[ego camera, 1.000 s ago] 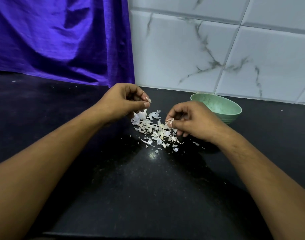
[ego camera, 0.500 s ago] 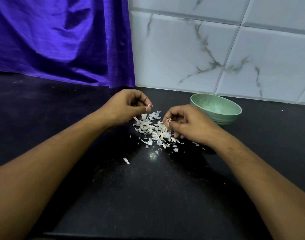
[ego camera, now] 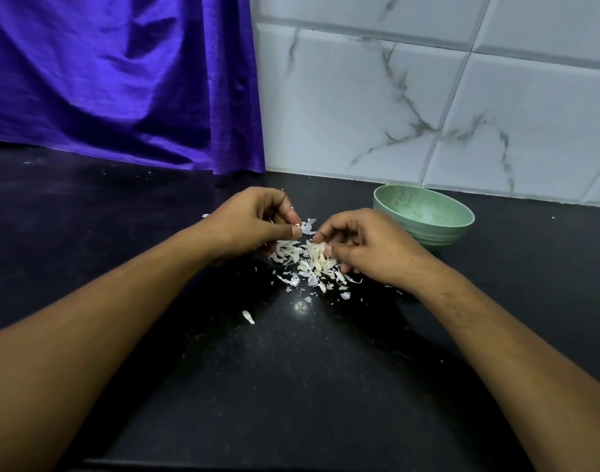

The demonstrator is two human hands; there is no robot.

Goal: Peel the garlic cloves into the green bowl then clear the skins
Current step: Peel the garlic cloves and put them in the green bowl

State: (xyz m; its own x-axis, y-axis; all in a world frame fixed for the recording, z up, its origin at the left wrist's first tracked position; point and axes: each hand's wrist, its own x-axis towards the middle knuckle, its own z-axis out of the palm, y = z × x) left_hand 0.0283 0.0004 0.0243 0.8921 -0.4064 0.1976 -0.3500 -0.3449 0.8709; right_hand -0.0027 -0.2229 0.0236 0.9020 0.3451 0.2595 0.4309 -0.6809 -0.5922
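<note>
A heap of pale garlic skins (ego camera: pixel 302 264) lies on the black counter (ego camera: pixel 291 386) between my hands. My left hand (ego camera: pixel 254 223) hovers at the heap's left edge, thumb and fingers pinching a white flake of skin. My right hand (ego camera: pixel 363 247) sits at the heap's right side, fingers curled, pinching a garlic clove (ego camera: pixel 317 255) with skin on it. The green bowl (ego camera: pixel 424 216) stands just behind my right hand near the wall; its visible inside shows no cloves. One stray skin (ego camera: pixel 248 317) lies apart, nearer to me.
A purple cloth (ego camera: pixel 121 80) hangs at the back left down to the counter. White marbled tiles (ego camera: pixel 428 97) form the back wall. The counter's front edge (ego camera: pixel 291 463) runs along the bottom of the view.
Both hands have drifted closer together over the heap. A single skin dropped onto the counter in front of the heap about half a second ago and stays there.
</note>
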